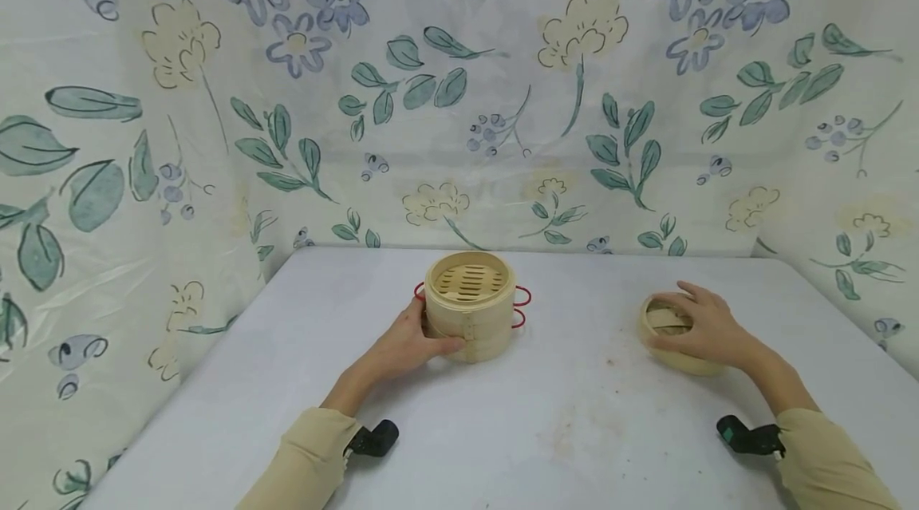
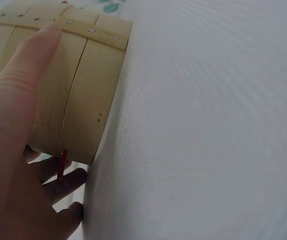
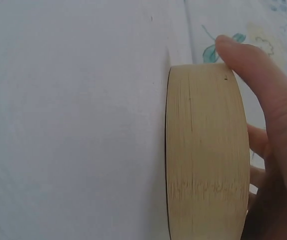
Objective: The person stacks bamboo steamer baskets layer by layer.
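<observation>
A two-tier bamboo steamer (image 1: pixel 470 326) stands upright left of the table's middle, its slatted top uncovered. Small red loop handles (image 1: pixel 522 296) stick out from its sides. My left hand (image 1: pixel 411 342) holds the steamer from the left, with the thumb along the front wall and the other fingers round the side by a red loop. Farther right, a shallow round bamboo steamer lid (image 1: pixel 691 362) lies with its recessed side up. My right hand (image 1: pixel 707 326) reaches over this lid and grips its rim; in the right wrist view the thumb (image 3: pixel 253 65) is at the rim's edge.
Both bamboo pieces stand on a white-covered table (image 1: pixel 546 446), which has faint brownish smudges near its middle. A floral curtain (image 1: pixel 502 95) hangs behind and along both sides. Each wrist wears a small black camera (image 1: pixel 376 438).
</observation>
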Demonstrator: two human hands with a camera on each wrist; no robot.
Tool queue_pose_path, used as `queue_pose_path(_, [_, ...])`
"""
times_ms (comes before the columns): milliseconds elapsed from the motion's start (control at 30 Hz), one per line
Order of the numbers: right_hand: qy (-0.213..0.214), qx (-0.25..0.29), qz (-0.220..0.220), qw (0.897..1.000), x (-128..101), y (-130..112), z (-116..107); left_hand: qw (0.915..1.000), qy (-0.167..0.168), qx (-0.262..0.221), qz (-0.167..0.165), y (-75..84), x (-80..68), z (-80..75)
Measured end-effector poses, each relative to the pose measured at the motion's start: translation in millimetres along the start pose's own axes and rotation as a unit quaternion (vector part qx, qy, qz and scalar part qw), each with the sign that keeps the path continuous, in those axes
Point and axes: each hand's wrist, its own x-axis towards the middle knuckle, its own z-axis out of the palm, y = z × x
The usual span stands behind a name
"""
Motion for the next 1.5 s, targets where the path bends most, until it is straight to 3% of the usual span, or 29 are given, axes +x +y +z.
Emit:
queue_pose_path(167, [0.001,-0.009,0.016,1.0,-1,6,-3,1.0,-0.001,0.001,0.001,2.3,0.4,-0.1])
queue_pose_path(433, [-0.022,0.024,0.025,0.999,-4,22,-3,0.9999,-0.004,0.006,-0.013,0.2,1.5,1.1])
queue_pose_path(967, [-0.05,0.036,0.021,0.998,-5,25,-7,0.9999,-0.007,0.003,-0.013,0.4,1.2,1.0])
queue_pose_path(1500, [-0.018,0.07,0.002,0.997,-5,32,-3,0.9995,-0.004,0.021,-0.023,1.2,1.4,1.9])
